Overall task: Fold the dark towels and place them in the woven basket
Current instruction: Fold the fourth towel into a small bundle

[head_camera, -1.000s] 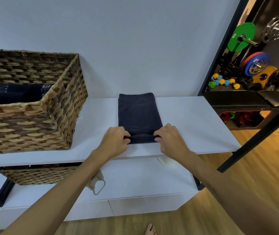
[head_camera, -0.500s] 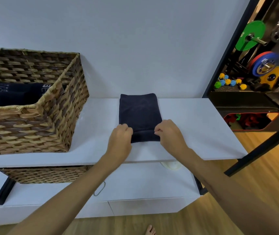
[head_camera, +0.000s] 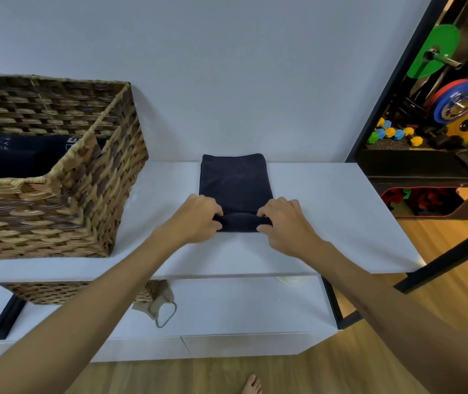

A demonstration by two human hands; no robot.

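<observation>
A dark navy towel [head_camera: 234, 183] lies folded in a narrow strip on the white shelf top [head_camera: 326, 211], running from the wall toward me. Its near end is rolled over into a thick fold. My left hand [head_camera: 196, 218] pinches the left side of that fold and my right hand [head_camera: 284, 223] pinches the right side. The woven basket [head_camera: 65, 200] stands on the shelf to the left, a short gap from my left hand. Dark folded towels [head_camera: 19, 157] with pale print lie inside it.
A second woven basket [head_camera: 65, 292] sits on the lower shelf, with a beige mask [head_camera: 159, 307] beside it. Black metal frame bars run at the right. Weight plates and coloured dumbbells fill the room beyond. My bare foot shows on the wooden floor.
Both hands have carried the towel's near edge away from me, over the strip, so the near end now forms a rolled fold. The towel looks shorter.
</observation>
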